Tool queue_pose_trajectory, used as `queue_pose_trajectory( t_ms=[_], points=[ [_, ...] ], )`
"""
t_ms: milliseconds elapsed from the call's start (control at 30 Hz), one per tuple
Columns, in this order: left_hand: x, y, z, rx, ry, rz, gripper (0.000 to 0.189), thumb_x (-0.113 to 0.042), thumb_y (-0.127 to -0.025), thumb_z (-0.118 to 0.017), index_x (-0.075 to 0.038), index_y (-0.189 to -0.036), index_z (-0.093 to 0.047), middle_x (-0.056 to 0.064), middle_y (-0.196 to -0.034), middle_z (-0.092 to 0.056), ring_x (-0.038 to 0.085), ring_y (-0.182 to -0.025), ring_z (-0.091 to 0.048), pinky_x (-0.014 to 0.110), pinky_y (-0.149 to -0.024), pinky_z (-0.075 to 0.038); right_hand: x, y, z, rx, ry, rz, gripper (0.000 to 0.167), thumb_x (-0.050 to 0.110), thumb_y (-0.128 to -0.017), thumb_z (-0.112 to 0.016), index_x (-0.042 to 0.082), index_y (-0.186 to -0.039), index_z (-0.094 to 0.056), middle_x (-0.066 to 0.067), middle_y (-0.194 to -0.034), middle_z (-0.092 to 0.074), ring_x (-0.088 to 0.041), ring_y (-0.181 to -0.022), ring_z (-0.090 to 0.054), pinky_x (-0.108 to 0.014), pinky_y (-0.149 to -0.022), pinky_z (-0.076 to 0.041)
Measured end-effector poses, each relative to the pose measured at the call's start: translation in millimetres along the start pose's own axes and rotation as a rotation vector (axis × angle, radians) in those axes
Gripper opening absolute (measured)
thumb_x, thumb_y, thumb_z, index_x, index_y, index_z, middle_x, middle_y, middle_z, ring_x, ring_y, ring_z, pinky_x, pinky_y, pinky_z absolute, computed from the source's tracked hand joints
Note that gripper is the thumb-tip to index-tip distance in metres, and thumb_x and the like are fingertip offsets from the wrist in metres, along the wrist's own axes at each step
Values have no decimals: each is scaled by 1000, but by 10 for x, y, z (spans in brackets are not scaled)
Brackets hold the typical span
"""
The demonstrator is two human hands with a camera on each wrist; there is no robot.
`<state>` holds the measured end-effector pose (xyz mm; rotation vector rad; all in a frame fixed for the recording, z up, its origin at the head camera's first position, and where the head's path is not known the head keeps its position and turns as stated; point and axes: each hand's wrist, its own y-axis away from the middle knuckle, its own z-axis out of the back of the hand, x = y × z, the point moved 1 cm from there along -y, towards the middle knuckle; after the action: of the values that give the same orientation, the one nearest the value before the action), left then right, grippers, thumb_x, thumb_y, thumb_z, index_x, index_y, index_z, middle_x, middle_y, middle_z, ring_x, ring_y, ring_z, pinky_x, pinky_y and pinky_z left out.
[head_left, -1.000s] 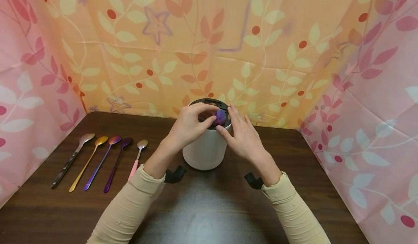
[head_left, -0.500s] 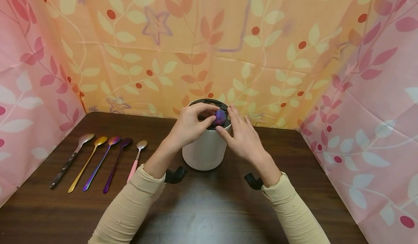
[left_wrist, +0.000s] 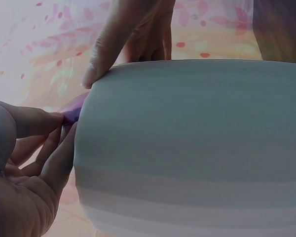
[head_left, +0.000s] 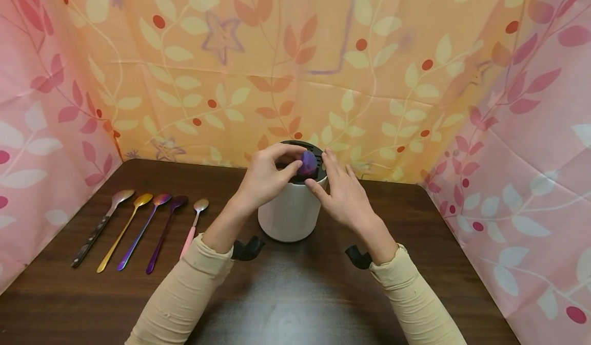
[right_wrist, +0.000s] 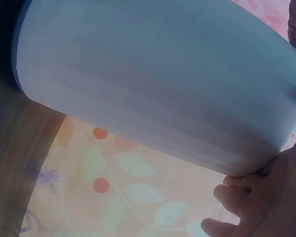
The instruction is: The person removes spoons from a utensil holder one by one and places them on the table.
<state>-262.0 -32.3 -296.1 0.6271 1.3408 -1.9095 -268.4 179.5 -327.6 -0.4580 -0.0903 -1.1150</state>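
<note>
A white, round-sided holder (head_left: 288, 212) with a slotted black top (head_left: 302, 178) stands upright on the table. At its top, the thumb and fingers of my left hand (head_left: 269, 176) pinch the rounded end of a purple-blue spoon (head_left: 308, 164); the rest of the spoon is hidden. The left wrist view shows this spoon (left_wrist: 75, 107) between the fingertips, right at the holder's rim. My right hand (head_left: 343, 193) rests along the right side of the holder, its fingers straight and its thumb near the front rim. Several fingers (right_wrist: 232, 195) touch the rim in the right wrist view.
Several spoons lie in a row at the left of the table (head_left: 295, 304): a dark-handled spoon (head_left: 94, 232), a gold one (head_left: 121, 235), a rainbow one (head_left: 143, 234), a dark purple one (head_left: 162, 237) and a pink-handled one (head_left: 191, 234). Patterned cloth (head_left: 184, 93) hangs behind.
My left hand has shifted slightly left with the purple-blue spoon, whose rounded end now shows broader. My right hand and the holder have stayed in place.
</note>
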Motion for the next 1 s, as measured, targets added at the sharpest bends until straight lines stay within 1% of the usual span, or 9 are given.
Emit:
queue_pose_trajectory(
  t_ms=[233,433,567,733,867,1000],
  points=[
    [-21,16,47,-35,41,-12,26,-3,-96,-73,-2,-122,-74,11,-106,-75,21,-95,-73,40,-84,-61,4,5,4,0,-5,-7,93,74,-103,-34,7,-167,-19,-5,-174,-13,-23,-158,-23,-53,-129,-8],
    [-57,22,102,-65,126,-28,27,0,-95,-73,-1,-122,-74,14,-109,-74,24,-97,-72,46,-87,-58,0,5,2,-5,1,-9,93,73,-103,-34,7,-167,-19,-5,-174,-13,-22,-158,-22,-52,-130,-7],
    [-77,22,131,-87,167,-28,27,0,-95,-73,0,-122,-74,14,-109,-74,24,-98,-72,40,-89,-57,-5,6,1,-9,0,-7,93,74,-102,-34,8,-167,-18,-6,-174,-14,-23,-158,-22,-53,-130,-7],
    [-111,23,168,-118,222,-31,27,3,-95,-73,2,-122,-74,15,-108,-74,23,-97,-71,32,-86,-59,-7,9,-9,-12,-2,-4,94,75,-102,-32,8,-167,-19,-7,-174,-15,-24,-157,-24,-53,-129,-7],
    [-145,21,205,-152,286,-40,26,6,-94,-72,5,-120,-73,18,-106,-73,23,-90,-71,31,-80,-62,-3,5,-8,-8,1,-4,94,75,-102,-32,8,-167,-18,-6,-174,-14,-24,-157,-24,-53,-129,-8],
    [-178,22,250,-176,352,-37,26,8,-94,-71,9,-120,-72,21,-107,-72,23,-90,-71,31,-79,-63,-2,3,-1,-2,7,-7,94,74,-102,-33,9,-167,-17,-4,-174,-12,-24,-158,-23,-53,-129,-8]
  ],
)
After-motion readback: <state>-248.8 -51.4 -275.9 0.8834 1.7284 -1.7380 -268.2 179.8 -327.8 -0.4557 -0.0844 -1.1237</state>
